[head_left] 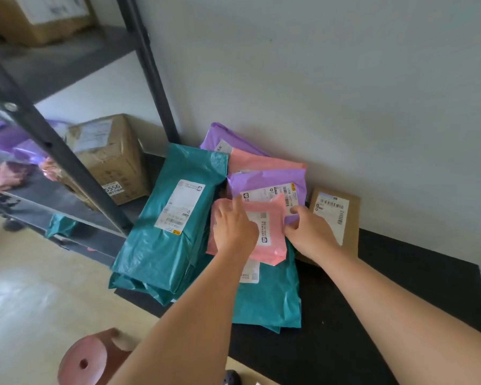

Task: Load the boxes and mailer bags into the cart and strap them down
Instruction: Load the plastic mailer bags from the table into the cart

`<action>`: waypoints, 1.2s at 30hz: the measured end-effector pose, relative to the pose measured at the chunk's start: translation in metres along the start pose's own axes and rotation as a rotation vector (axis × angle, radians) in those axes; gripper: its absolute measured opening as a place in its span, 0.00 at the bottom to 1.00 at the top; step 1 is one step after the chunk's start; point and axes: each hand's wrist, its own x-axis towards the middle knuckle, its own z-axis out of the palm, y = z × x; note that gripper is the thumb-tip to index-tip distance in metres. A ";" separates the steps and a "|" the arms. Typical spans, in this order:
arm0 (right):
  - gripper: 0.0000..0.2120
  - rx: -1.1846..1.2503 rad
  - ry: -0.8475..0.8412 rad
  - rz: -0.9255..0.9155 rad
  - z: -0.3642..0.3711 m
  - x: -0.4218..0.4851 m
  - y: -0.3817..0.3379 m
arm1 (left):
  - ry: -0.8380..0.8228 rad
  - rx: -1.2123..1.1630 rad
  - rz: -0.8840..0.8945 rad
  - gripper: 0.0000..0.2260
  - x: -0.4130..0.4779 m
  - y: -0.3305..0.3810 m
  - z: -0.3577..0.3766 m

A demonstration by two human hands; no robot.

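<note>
A pile of mailer bags lies on a black table (400, 287) against the wall. A small pink mailer bag (270, 240) sits on top, over a purple mailer bag (264, 184) and a teal mailer bag (267, 298). My left hand (233, 226) rests on the pink bag's left side, its index finger stretched up onto the purple bag. My right hand (311, 232) grips the pink bag's right edge. A long teal mailer bag (167, 218) lies to the left. A flat brown box (336, 215) lies to the right. No cart is in view.
A dark metal shelf rack (67, 151) stands at the left, holding a cardboard box (111, 159) and purple and pink bags. Another box (39, 18) sits on its upper shelf. A pink stool (92, 357) stands on the pale floor near my left arm.
</note>
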 end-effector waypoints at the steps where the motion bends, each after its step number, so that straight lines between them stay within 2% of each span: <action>1: 0.23 0.016 0.007 0.017 0.002 0.003 -0.005 | -0.007 0.008 0.032 0.29 0.006 -0.003 -0.001; 7: 0.33 0.098 0.029 0.162 0.024 0.016 -0.019 | -0.018 0.113 0.190 0.28 0.023 -0.024 0.001; 12: 0.38 0.181 0.084 0.266 0.040 0.022 -0.029 | 0.019 0.081 0.269 0.28 0.027 -0.034 0.005; 16: 0.32 0.220 0.148 0.301 0.048 0.020 -0.035 | 0.039 0.062 0.296 0.26 0.026 -0.043 0.007; 20: 0.27 0.372 0.090 0.360 0.056 0.013 -0.031 | 0.055 0.054 0.352 0.19 0.025 -0.048 0.007; 25: 0.11 0.571 0.104 0.372 0.060 0.000 -0.018 | 0.037 0.042 0.432 0.16 0.021 -0.044 0.009; 30: 0.11 0.633 0.147 0.425 0.040 -0.020 -0.003 | 0.019 -0.068 0.460 0.12 0.008 -0.023 0.014; 36: 0.10 0.751 0.239 0.473 0.008 -0.057 0.030 | -0.012 -0.078 0.529 0.10 -0.016 0.017 0.026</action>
